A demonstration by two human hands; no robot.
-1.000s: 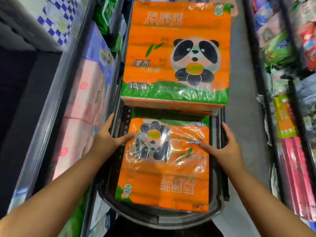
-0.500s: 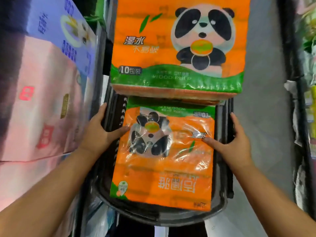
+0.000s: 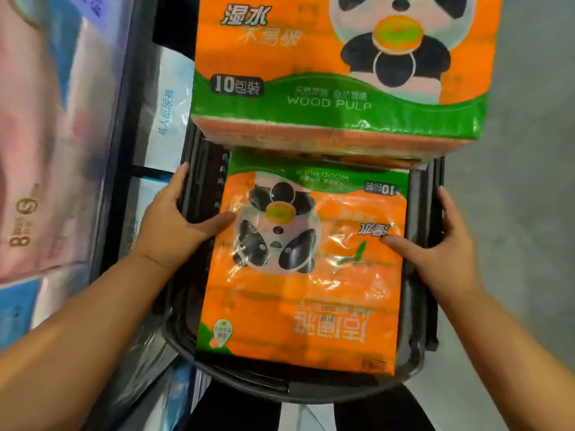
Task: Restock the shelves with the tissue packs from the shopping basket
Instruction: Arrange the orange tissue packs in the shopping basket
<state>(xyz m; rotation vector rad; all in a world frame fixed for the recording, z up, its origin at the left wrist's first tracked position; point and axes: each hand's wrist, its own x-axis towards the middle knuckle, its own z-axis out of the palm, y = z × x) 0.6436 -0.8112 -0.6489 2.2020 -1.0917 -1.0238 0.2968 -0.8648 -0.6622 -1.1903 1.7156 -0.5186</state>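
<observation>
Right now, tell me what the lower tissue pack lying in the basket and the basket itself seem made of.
The lower tissue pack looks wrapped in thin glossy plastic film, judging by the wrinkles and glare patches over its printed panda. The basket looks like hard black plastic with a dull sheen and moulded slots in its wall, though blur leaves that open.
</observation>
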